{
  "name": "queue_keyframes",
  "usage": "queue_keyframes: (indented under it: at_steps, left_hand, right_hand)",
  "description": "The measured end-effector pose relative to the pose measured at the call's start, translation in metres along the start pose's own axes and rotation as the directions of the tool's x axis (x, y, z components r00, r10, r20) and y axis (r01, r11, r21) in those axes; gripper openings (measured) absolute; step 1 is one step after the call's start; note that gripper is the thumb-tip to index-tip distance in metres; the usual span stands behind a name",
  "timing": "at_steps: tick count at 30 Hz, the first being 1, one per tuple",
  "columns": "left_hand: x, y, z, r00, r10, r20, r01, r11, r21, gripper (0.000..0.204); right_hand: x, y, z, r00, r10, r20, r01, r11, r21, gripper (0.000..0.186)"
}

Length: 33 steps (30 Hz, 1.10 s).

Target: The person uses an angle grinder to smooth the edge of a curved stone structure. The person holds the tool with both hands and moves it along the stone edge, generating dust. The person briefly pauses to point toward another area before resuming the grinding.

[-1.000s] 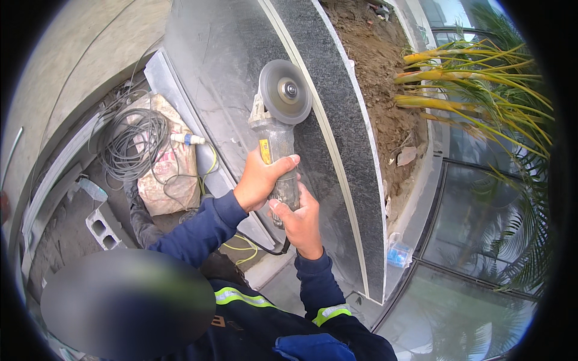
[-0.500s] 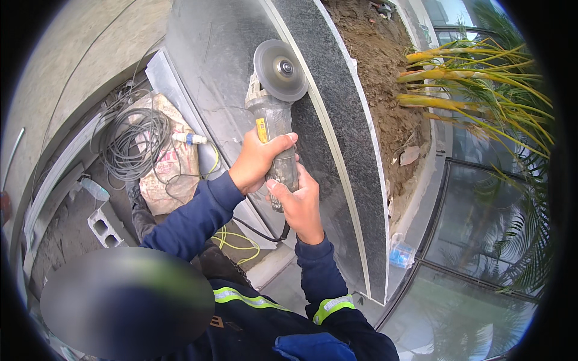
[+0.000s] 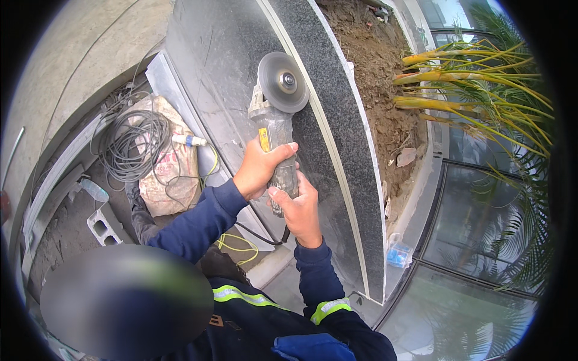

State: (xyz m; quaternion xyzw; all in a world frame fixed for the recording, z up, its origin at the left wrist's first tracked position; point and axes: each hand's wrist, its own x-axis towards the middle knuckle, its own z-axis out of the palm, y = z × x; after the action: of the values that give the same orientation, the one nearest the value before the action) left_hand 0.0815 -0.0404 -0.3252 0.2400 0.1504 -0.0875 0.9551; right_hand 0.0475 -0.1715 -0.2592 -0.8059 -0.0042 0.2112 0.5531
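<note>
A dusty angle grinder with a round grey disc is held against the dark speckled stone slab of a planter edge. My left hand wraps the grinder's body near its yellow label. Just below it, my right hand grips the rear of the same tool. The disc lies on the slab's corner, beside the dust-covered vertical stone face. Both sleeves are dark blue with reflective cuffs. The tool's black cord runs down below my hands.
Soil fills the planter right of the slab, with a yellow-green palm beyond. On the floor at left lie a coil of black cable, a dusty sack, a concrete block and a yellow cord. Glass panels are lower right.
The grinder and both hands slid up along the slab edge half a second ago and have since come slightly back down and right. The grip is unchanged.
</note>
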Motion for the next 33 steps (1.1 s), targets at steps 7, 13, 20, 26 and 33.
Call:
queue_keyframes:
  at_steps: [7, 13, 20, 26, 33]
  left_hand:
    - [-0.019, -0.028, -0.001, 1.000, 0.011, 0.027, -0.012, 0.999, 0.047, 0.036]
    - [-0.012, -0.024, -0.002, 0.999, 0.029, 0.044, -0.031, 0.999, 0.043, 0.035]
    - [0.002, -0.013, -0.005, 0.999, 0.030, 0.045, -0.031, 0.999, 0.009, 0.031]
    - [0.009, -0.008, -0.006, 0.999, 0.032, 0.030, -0.032, 0.999, 0.004, 0.033]
    - [0.017, -0.001, -0.007, 0.999, 0.022, 0.032, -0.022, 1.000, -0.020, 0.036]
  right_hand:
    - [-0.028, 0.017, -0.010, 1.000, -0.022, -0.020, 0.021, 0.998, -0.054, 0.044]
    - [-0.019, 0.016, -0.010, 0.999, -0.050, -0.017, 0.049, 0.997, -0.058, 0.046]
    - [-0.002, 0.012, -0.009, 0.999, -0.044, -0.011, 0.042, 0.989, -0.142, 0.044]
    - [0.006, 0.005, -0.003, 1.000, -0.027, -0.012, 0.026, 0.997, -0.074, 0.046]
    - [0.016, 0.002, 0.000, 0.998, -0.056, -0.010, 0.055, 0.994, -0.093, 0.040]
